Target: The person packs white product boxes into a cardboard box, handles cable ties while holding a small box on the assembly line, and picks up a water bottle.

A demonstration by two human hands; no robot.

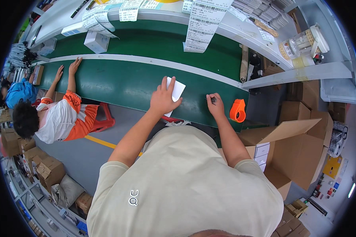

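My left hand (164, 98) lies over a flat white box (178, 90) on the green work surface. Its fingers are along the left and far side, the thumb at the right edge, and the palm hides part of the box. To the right, my right hand (216, 106) is closed, with a small dark object (213, 100) between thumb and fingers; its kind is too small to make out. Just right of that hand stands an orange tape dispenser (237, 110), near the end of the surface.
Strips of printed labels (203, 25) hang from the white shelf (154, 15) above. A small white box (96, 42) sits behind the white rail (146, 60). At right are open cardboard cartons (292, 152). On the left, another person (63, 118) rests both hands on the surface.
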